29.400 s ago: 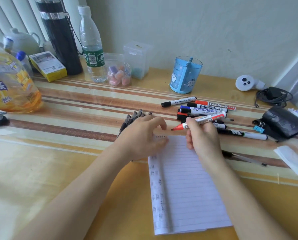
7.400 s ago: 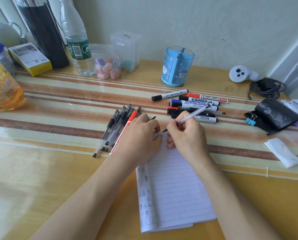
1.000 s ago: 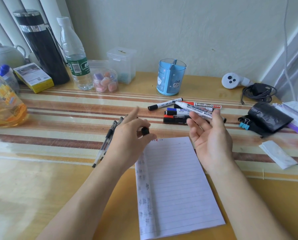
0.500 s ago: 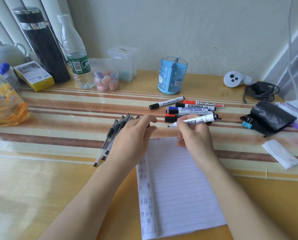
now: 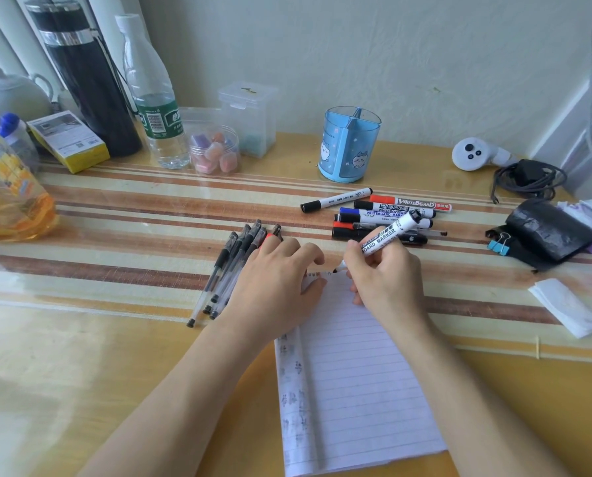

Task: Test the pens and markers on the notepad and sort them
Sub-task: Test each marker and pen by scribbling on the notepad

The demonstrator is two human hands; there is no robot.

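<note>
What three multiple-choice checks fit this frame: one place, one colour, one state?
1. The blue pen holder stands: A. beyond the marker pile; B. nearer than it; C. on top of it.
2. The binder clip is: A. red; B. blue; C. green.
3. The marker in the right hand is: A. capped; B. lying flat; C. uncapped, tip at the notepad.
A: it sits behind the pile, near the wall. B: blue clip beside the black pouch. C: bare tip meets the page's top edge.
</note>
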